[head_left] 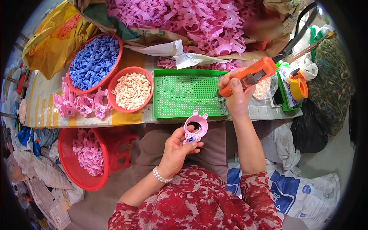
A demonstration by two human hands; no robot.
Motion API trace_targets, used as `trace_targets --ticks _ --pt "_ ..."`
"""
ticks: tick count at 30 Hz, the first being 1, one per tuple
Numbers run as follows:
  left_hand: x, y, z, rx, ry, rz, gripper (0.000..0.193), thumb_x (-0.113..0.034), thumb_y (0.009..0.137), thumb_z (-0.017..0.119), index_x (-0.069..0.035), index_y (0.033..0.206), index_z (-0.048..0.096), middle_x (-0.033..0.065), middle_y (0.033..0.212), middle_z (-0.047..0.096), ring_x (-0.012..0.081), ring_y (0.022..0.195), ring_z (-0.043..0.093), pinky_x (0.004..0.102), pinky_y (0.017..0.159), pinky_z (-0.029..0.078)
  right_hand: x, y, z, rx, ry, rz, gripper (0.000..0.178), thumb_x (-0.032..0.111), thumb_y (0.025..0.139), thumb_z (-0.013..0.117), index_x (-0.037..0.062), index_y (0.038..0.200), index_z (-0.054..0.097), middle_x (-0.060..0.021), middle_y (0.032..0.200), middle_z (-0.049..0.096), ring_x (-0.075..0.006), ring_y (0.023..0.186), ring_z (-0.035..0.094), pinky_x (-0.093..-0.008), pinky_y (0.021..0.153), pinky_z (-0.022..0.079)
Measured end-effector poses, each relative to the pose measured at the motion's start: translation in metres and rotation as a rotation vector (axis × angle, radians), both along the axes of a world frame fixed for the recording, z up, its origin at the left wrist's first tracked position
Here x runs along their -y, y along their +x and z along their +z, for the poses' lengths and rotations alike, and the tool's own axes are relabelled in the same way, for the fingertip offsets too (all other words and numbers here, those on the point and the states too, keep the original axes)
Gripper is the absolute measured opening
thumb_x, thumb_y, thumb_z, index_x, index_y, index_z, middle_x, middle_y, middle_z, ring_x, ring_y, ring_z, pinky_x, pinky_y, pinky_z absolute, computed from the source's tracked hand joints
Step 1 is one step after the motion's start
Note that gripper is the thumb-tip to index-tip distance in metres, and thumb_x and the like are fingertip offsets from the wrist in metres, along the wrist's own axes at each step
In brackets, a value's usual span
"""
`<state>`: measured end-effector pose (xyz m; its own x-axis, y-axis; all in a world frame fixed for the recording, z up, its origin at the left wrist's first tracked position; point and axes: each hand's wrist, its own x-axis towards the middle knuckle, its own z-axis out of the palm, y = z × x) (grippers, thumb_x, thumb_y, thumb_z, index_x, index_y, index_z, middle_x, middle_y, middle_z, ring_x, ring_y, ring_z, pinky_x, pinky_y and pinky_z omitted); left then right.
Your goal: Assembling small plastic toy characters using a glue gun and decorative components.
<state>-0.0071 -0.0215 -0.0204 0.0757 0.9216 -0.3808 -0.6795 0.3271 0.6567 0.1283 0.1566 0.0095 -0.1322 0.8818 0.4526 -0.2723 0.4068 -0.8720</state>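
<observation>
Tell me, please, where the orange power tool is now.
In the head view, the orange power tool is right of centre, held in the person's right hand, with its tip over the right end of the green tray.

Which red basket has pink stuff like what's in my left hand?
Lower left, the large basket below the tabletop: its parts are pink like the ring in your left hand. One other holds blue pieces; the smallest, cream pieces.

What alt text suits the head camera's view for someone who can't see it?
A person's left hand holds a pink ring-shaped part; the right hand grips an orange power tool near a green perforated tray. Blue pieces and cream pieces sit left.
</observation>
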Motion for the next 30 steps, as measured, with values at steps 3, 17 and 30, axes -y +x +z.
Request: trace_targets --ticks 3,17,30 --pt "-0.002 0.003 0.0 -0.028 -0.003 0.007 0.039 0.001 0.086 0.054 -0.003 0.123 0.045 0.0088 0.105 0.059 0.0177 0.089 0.064 0.0256 0.072 0.054 0.006 0.001 0.011 -0.013 0.019 0.029 0.035 0.03 0.08 0.065 0.0043 0.093 0.045 -0.0088 0.072 0.052 -0.0194 0.063 0.054 -0.0327 0.059 0.047" --pt "-0.006 0.01 -0.003 -0.074 0.032 0.045 0.037 -0.007 0.087 0.059 -0.002 0.121 0.046 0.0048 0.097 0.06 0.0103 0.081 0.06 0.0214 0.066 0.051 0.095 -0.017 0.05 -0.057 -0.123 0.383 0.064 0.058 0.069 0.069 0.0086 0.096 0.039 -0.0044 0.077 0.052 -0.018 0.067 0.054 -0.0343 0.068 0.046" --pt "-0.004 0.009 -0.004 -0.062 0.085 0.069 0.03 -0.012 0.091 0.054 -0.004 0.12 0.049 0.0034 0.096 0.061 0.0101 0.08 0.061 0.0219 0.066 0.051 0.101 -0.026 0.033 -0.088 -0.183 0.403 0.063 0.053 0.069 0.073 0.0092 0.098 0.038 -0.0047 0.08 0.051 -0.0171 0.07 0.052 -0.0357 0.075 0.045"
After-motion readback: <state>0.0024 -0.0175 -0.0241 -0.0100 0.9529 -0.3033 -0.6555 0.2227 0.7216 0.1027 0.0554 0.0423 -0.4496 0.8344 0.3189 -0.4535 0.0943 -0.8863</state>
